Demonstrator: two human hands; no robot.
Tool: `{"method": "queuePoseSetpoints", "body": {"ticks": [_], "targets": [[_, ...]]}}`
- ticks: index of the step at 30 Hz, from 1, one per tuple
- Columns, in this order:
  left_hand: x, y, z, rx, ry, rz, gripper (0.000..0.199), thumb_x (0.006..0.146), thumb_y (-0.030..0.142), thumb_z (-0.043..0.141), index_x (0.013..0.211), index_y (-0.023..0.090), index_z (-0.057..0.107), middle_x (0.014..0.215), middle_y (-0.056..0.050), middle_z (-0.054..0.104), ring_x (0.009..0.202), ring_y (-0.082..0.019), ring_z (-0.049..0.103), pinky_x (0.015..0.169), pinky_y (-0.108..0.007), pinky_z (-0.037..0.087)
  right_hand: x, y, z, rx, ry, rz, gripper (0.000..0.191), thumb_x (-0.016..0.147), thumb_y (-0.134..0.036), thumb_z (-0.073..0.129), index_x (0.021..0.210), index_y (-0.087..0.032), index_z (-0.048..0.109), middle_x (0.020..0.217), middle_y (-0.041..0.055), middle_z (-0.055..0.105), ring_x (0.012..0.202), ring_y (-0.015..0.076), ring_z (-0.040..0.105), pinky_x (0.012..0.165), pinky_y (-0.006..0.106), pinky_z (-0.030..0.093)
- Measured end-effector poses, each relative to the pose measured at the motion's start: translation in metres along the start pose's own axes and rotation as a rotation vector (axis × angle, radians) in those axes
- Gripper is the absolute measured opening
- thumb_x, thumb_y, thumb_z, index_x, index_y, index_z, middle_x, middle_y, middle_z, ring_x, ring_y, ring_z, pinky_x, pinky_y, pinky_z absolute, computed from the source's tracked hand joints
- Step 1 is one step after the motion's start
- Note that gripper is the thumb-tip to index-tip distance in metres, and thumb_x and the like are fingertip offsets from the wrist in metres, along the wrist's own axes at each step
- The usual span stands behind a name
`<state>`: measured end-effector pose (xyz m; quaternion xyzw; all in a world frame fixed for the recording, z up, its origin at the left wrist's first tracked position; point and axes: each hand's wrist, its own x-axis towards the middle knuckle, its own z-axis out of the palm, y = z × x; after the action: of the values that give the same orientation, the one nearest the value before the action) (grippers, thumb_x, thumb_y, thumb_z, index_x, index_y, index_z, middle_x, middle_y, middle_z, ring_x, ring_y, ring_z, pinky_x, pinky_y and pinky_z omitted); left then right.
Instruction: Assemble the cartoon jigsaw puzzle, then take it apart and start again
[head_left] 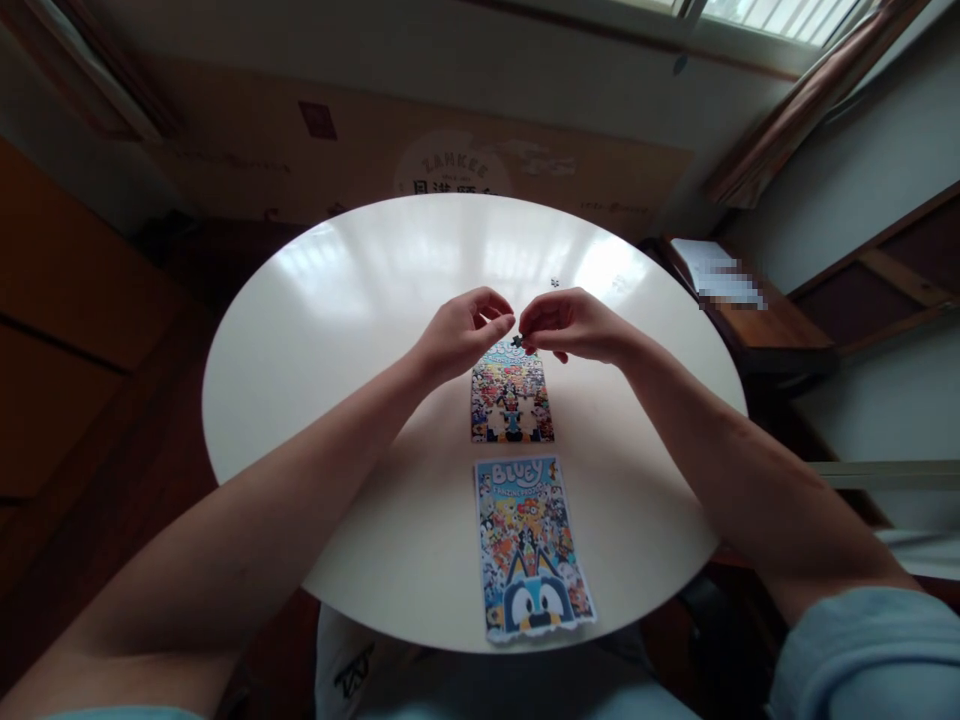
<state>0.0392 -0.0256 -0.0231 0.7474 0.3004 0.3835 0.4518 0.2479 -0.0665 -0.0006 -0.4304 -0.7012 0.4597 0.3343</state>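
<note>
Our two bare hands meet above an oval white surface [262,400]. At the left, our left grip [474,325] is curled, thumb and forefinger drawn near each other; we cannot tell whether anything is pinched there. It sits close to the right grip, perhaps to be ready to steady or turn a small thing.

Below and between the two grips, on the near side, lies a colourful jigsaw [512,400] headed "Bluey", its top edge partly hidden by our fingers. Pale patches in its lower half look like gaps. Nearer to us than both grips, just beside the jigsaw's lower edge but apart from it, is a printed sheet [532,550] with a matching title and crowd of characters. Both face us the same way up, which probably makes them easy to compare.

Next, our right grip [574,325] is closed on a small dark puzzle piece [517,341], held at the fingertips over the jigsaw's top, likely because so small a thing needs a light pinch that leaves most of it showing. Just beyond the right grip, a loose piece [554,282] rests on the surface, within easy reach.
</note>
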Motion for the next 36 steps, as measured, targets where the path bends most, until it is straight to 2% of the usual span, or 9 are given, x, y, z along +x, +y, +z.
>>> {"method": "queuePoseSetpoints", "body": {"ticks": [6, 10, 13, 17, 21, 24, 27, 31, 36], "targets": [[-0.004, 0.008, -0.002, -0.081, -0.085, -0.029, 0.016, 0.076, 0.032, 0.074, 0.080, 0.019, 0.066, 0.072, -0.005, 0.065, 0.064, -0.015, 0.058, 0.056, -0.029, 0.045, -0.013, -0.001, 0.013, -0.014, 0.160, 0.017, 0.020, 0.080, -0.019, 0.063, 0.096, -0.014, 0.073, 0.070, 0.0019, 0.067, 0.061, 0.0105, 0.063, 0.038, 0.016, 0.043], [-0.005, 0.008, -0.002, -0.155, -0.152, -0.119, 0.016, 0.074, 0.028, 0.077, 0.079, 0.019, 0.065, 0.069, -0.004, 0.064, 0.062, -0.015, 0.058, 0.053, -0.029, 0.046, -0.018, 0.010, 0.017, 0.145, 0.112, 0.034, 0.040, 0.081, -0.027, 0.070, 0.119, -0.016, 0.061, 0.079, 0.0017, 0.068, 0.074, 0.0158, 0.070, 0.046, 0.018, 0.054], [-0.005, 0.006, -0.001, -0.183, -0.208, -0.161, 0.013, 0.073, 0.025, 0.077, 0.078, 0.019, 0.066, 0.067, -0.004, 0.065, 0.059, -0.014, 0.058, 0.050, -0.028, 0.046, -0.020, 0.018, 0.017, 0.180, 0.052, 0.035, 0.051, 0.081, -0.033, 0.075, 0.124, -0.019, 0.052, 0.082, 0.0017, 0.069, 0.076, 0.0161, 0.070, 0.052, 0.021, 0.059], [-0.006, 0.007, 0.000, -0.238, -0.265, -0.189, 0.014, 0.070, 0.023, 0.076, 0.082, 0.019, 0.072, 0.073, -0.007, 0.072, 0.060, -0.016, 0.064, 0.048, -0.027, 0.047, -0.020, 0.021, 0.018, 0.202, 0.005, 0.022, 0.048, 0.081, -0.034, 0.075, 0.120, -0.020, 0.052, 0.083, 0.0018, 0.070, 0.075, 0.0163, 0.070, 0.057, 0.024, 0.061], [-0.007, 0.010, -0.001, -0.245, -0.290, -0.207, 0.020, 0.071, 0.023, 0.076, 0.090, 0.020, 0.077, 0.074, -0.008, 0.074, 0.058, -0.017, 0.064, 0.046, -0.029, 0.048, -0.022, 0.025, 0.016, 0.200, 0.105, 0.007, 0.038, 0.085, -0.035, 0.070, 0.116, -0.020, 0.056, 0.085, 0.0032, 0.071, 0.075, 0.0163, 0.070, 0.053, 0.023, 0.060], [-0.007, 0.009, -0.002, -0.190, -0.251, -0.248, 0.014, 0.073, 0.026, 0.075, 0.085, 0.021, 0.079, 0.068, -0.006, 0.071, 0.052, -0.015, 0.059, 0.041, -0.027, 0.043, -0.026, 0.029, 0.010, 0.106, 0.233, -0.040, 0.028, 0.088, -0.034, 0.066, 0.112, -0.019, 0.060, 0.087, 0.0044, 0.071, 0.075, 0.0165, 0.070, 0.050, 0.023, 0.058], [-0.006, 0.006, -0.004, -0.157, -0.192, -0.290, 0.011, 0.071, 0.028, 0.078, 0.079, 0.021, 0.079, 0.066, -0.007, 0.070, 0.051, -0.016, 0.058, 0.038, -0.027, 0.041, -0.030, 0.029, 0.004, -0.094, 0.288, -0.131, 0.019, 0.087, -0.030, 0.068, 0.102, -0.019, 0.068, 0.089, 0.0045, 0.071, 0.075, 0.0154, 0.069, 0.052, 0.023, 0.058], [-0.005, 0.005, -0.005, -0.189, -0.167, -0.351, 0.011, 0.071, 0.027, 0.080, 0.079, 0.019, 0.078, 0.067, -0.007, 0.070, 0.053, -0.016, 0.059, 0.040, -0.026, 0.043, -0.033, 0.020, 0.005, -0.359, 0.259, -0.274, 0.011, 0.087, -0.029, 0.070, 0.092, -0.020, 0.073, 0.090, 0.0038, 0.071, 0.076, 0.0125, 0.068, 0.055, 0.021, 0.057], [-0.004, 0.009, -0.005, -0.236, -0.220, -0.464, 0.012, 0.074, 0.023, 0.080, 0.082, 0.016, 0.075, 0.067, -0.003, 0.066, 0.056, -0.010, 0.056, 0.047, -0.021, 0.042, -0.031, 0.015, 0.013, -0.443, 0.213, -0.405, 0.011, 0.088, -0.027, 0.070, 0.091, -0.018, 0.074, 0.096, 0.0047, 0.072, 0.078, 0.0103, 0.068, 0.055, 0.017, 0.054]]}}
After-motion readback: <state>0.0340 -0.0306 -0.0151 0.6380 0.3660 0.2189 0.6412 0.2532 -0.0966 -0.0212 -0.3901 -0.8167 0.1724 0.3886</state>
